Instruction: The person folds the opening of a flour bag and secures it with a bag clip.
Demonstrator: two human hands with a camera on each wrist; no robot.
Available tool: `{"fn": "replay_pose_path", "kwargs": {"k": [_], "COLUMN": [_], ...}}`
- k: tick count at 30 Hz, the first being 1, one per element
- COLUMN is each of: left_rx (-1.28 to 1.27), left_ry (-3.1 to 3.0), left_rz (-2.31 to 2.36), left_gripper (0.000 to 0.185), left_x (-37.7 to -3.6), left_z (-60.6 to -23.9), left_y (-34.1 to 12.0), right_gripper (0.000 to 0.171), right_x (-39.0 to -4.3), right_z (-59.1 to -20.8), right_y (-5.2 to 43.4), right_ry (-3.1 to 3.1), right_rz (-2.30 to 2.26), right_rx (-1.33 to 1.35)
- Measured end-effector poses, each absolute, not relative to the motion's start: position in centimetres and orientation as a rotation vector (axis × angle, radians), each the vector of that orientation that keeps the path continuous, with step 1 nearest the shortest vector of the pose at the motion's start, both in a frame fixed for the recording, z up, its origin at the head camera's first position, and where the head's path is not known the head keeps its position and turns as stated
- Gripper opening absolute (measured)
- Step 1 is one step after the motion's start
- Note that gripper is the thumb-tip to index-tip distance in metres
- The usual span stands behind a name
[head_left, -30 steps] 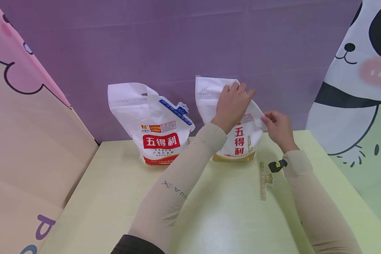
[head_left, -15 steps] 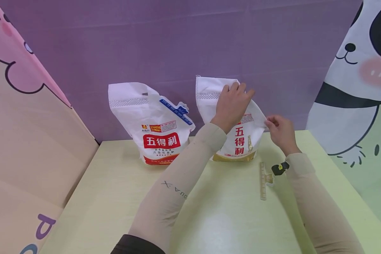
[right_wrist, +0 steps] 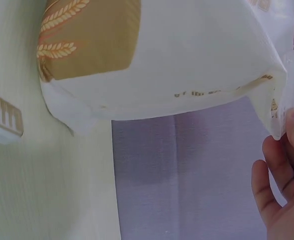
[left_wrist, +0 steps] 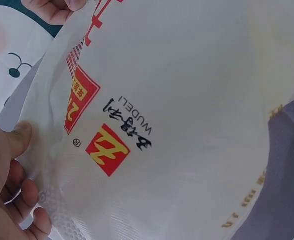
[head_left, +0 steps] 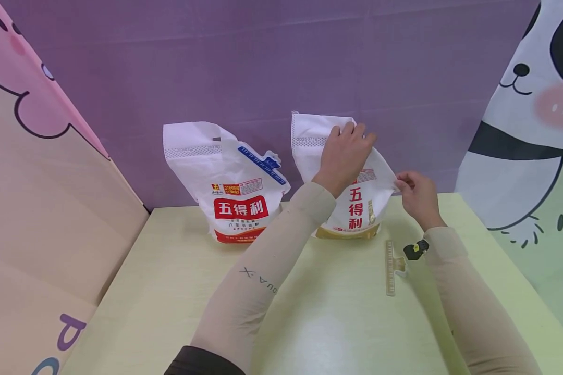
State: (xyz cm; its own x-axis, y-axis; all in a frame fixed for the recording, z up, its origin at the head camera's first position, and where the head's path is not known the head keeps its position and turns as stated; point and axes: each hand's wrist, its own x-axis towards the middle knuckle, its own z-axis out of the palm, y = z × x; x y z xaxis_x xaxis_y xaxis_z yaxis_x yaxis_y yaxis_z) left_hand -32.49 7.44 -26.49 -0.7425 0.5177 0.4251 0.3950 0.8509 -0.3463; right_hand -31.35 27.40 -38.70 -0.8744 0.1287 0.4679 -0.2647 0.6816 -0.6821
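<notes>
Gold-trimmed flour bag (head_left: 356, 208), upright near the desk's (head_left: 169, 291) far edge. Gripped at its top by left hand (head_left: 344, 156). Pinched at its right edge by right hand (head_left: 417, 197).

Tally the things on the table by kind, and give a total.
Flour bags: 2, the red-banded bag standing alone and the gold-banded bag held by the left hand and pinched by the right hand.
Bag clips: 1, the clip lying flat.
Total: 3.

light: bright, even | glare: table (head_left: 328, 333) sheen | wrist views: close, soft | edges: wide-angle bend
</notes>
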Motion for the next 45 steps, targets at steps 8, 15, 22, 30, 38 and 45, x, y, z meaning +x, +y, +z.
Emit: {"fn": "replay_pose_path", "kwargs": {"k": [8, 15, 22, 30, 38, 45], "left_rx": [-0.675, -0.665, -0.676, -0.659, -0.666, -0.662], "left_ry": [-2.508, -2.522, -2.533, -2.540, -2.535, -2.510], "left_rz": [0.300, 0.298, 0.296, 0.296, 0.292, 0.301], "left_gripper": [0.036, 0.034, 0.037, 0.040, 0.043, 0.040], "left_x": [-32.6, -32.7, -32.6, -32.6, -32.6, -32.7], "left_z": [-26.6, -26.6, -26.5, -26.5, -26.6, -26.7], "left_y": [7.6, 7.5, 7.3, 7.4, 7.3, 7.3], "right_gripper": [0.018, 0.017, 0.020, 0.026, 0.036, 0.036], "right_x": [-31.3, -31.6, -31.3, -30.5, -29.2, -26.8], "right_z": [-38.9, -39.2, -39.2, -39.6, -40.0, -40.6], "right_y": [27.5, 27.4, 27.6, 27.8, 28.5, 29.7], "right_ry": [-2.386, -2.372, -2.414, -2.419, -2.506, -2.641], "right_rz": [1.085, 1.061, 1.074, 1.096, 1.112, 1.101], "right_rx": [0.099, 0.119, 0.096, 0.099, 0.072, 0.058]}}
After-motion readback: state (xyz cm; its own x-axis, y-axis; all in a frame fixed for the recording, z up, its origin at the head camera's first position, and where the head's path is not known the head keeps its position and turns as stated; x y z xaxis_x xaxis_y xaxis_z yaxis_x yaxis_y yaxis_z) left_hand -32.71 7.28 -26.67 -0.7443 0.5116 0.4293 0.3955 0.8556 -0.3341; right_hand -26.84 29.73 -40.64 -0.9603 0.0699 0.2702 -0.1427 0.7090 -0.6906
